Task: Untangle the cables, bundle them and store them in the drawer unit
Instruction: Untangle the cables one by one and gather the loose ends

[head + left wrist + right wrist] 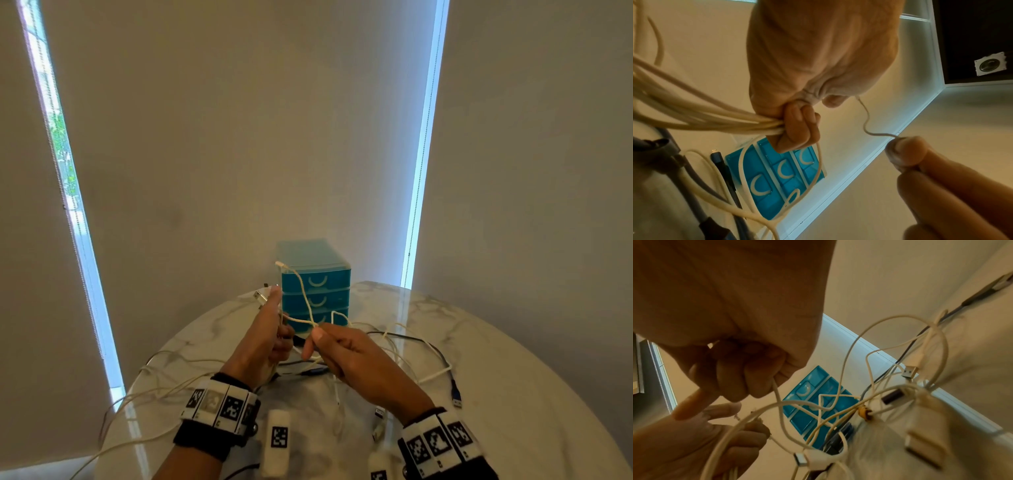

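Cables (pixel 310 318) between two hands, three drawers (pixel 317 299)

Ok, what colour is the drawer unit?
Blue, with pale curved handles; the drawer unit shows best in the head view.

Both hands raised — left (pixel 265 337) fisted, right (pixel 346 356) seemingly pinching.

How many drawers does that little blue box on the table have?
3. The blue drawer unit has a top drawer, a middle drawer and a bottom drawer, stacked, all closed. White cables cross in front, partly hiding the bottom one.
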